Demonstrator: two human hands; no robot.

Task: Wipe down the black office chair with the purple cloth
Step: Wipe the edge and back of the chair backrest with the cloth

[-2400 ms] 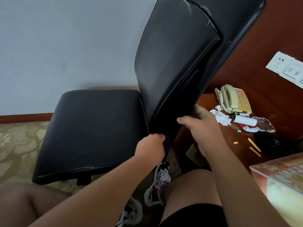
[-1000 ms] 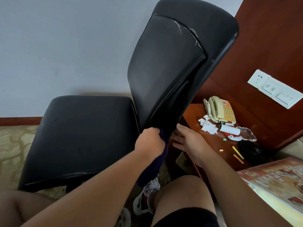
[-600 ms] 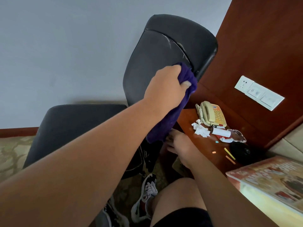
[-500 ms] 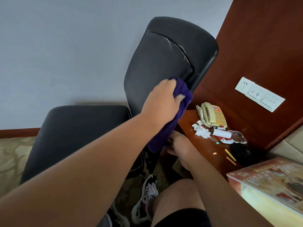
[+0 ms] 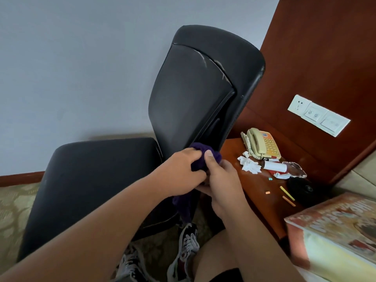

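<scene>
The black office chair [image 5: 195, 98] stands in front of me, its backrest rising to the upper middle and its seat [image 5: 91, 176] spreading to the left. The purple cloth [image 5: 200, 159] is bunched at the backrest's lower right edge, and a loose end [image 5: 183, 204] of it hangs down below my hands. My left hand [image 5: 179, 171] grips the cloth from the left. My right hand [image 5: 219, 180] holds the same bunch from the right, thumb pressed on top. Part of the cloth is hidden between the two hands.
A wooden side table [image 5: 262, 192] stands right of the chair with a beige telephone [image 5: 260, 143], crumpled tissue [image 5: 249, 164], a white tube and small bits. A printed box [image 5: 335, 237] sits at the lower right. My shoes [image 5: 187, 249] rest on the patterned carpet.
My left hand has slid the cloth from the upper backrest edge down to its bottom. My right hand has come up and taken hold of the cloth as well.
</scene>
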